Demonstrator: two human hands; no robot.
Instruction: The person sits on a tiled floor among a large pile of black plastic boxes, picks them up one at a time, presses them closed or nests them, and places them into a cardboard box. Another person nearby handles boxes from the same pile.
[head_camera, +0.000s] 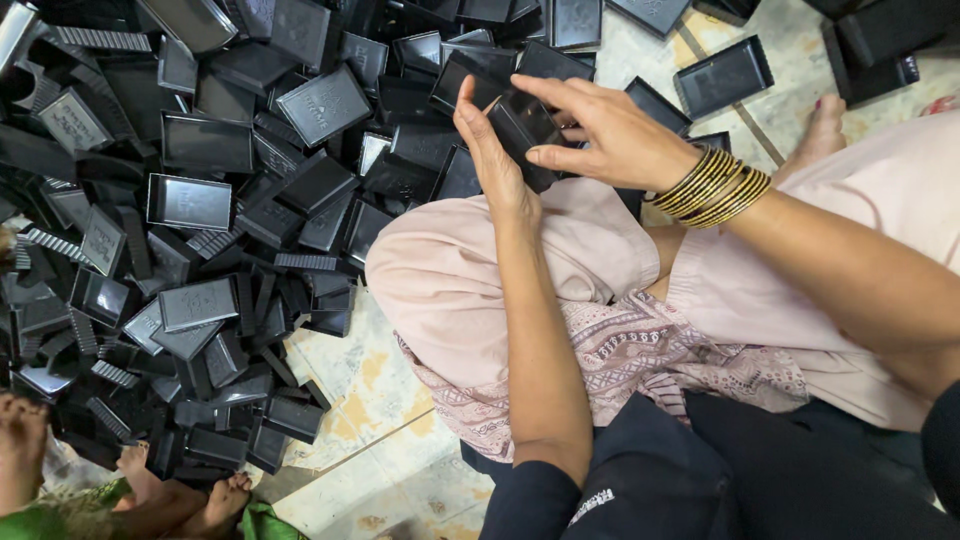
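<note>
We hold one black box (522, 135) with both hands, left hand (492, 150) and right hand (610, 135), top middle. A pile (200, 200) fills the left.

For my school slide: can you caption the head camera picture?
Both hands, left hand and right hand, hold a black plastic tray above a heap of trays.

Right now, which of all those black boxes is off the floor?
The black box held between the left hand and right hand, above the knee. All the others lie in the pile on the floor.
</note>
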